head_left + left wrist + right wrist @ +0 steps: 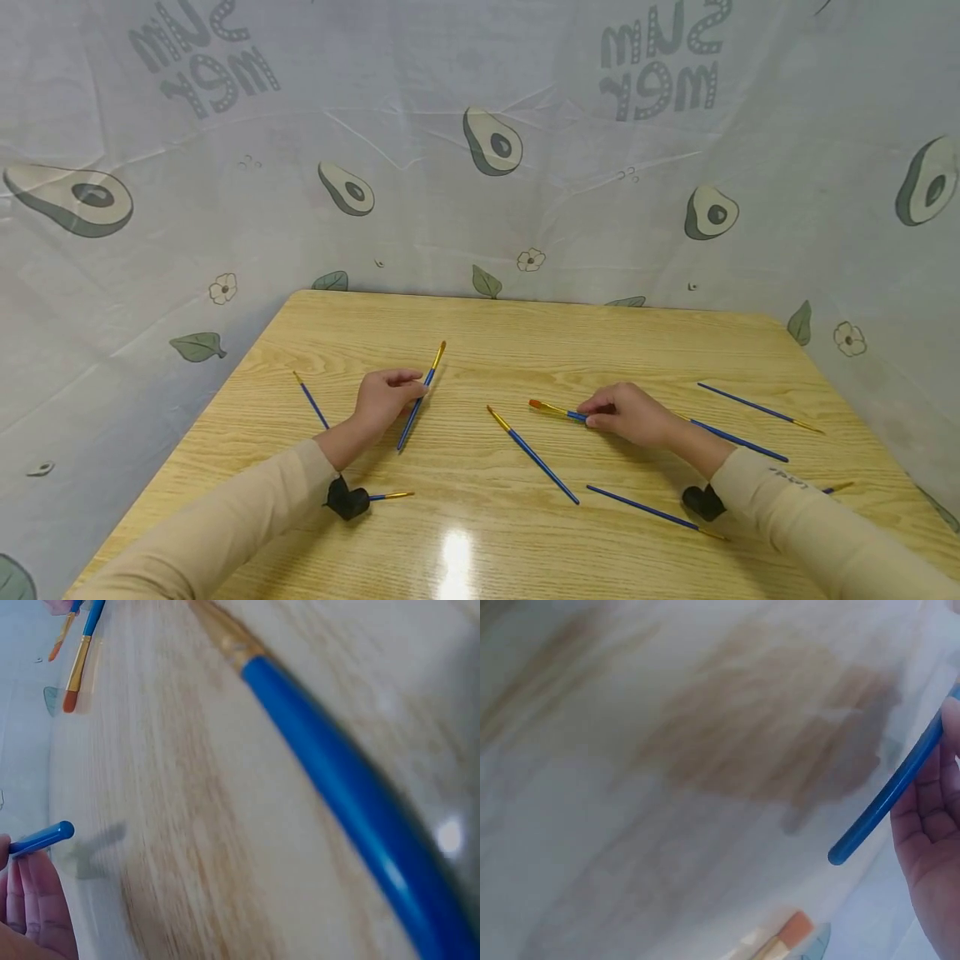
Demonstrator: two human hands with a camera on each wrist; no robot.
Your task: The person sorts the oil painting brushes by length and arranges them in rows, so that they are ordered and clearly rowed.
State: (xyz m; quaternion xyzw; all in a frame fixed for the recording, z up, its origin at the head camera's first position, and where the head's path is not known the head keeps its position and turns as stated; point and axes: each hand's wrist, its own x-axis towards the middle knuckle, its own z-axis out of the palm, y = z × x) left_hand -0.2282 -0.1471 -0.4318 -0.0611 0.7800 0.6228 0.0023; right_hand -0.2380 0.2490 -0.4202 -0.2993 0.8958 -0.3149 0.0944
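My left hand [386, 402] pinches a paintbrush [411, 422] between thumb and fingers, its bristles pointing up and away. In the left wrist view, the end of this brush's blue handle [43, 838] sticks out beyond the left hand [37, 904]. My right hand [628, 414] pinches a second paintbrush [551, 407], whose flat orange bristles point left. Its blue handle [885, 799] slants out of the right hand [934, 840] in the right wrist view. Between the hands, a loose blue paintbrush [536, 457] lies diagonally on the table.
More paintbrushes lie on the wooden table [480, 542]: one left of the left hand [311, 400], one partly behind the left wrist camera [348, 500], and several around the right arm, such as the far right paintbrush [757, 407]. A printed curtain [420, 208] hangs behind.
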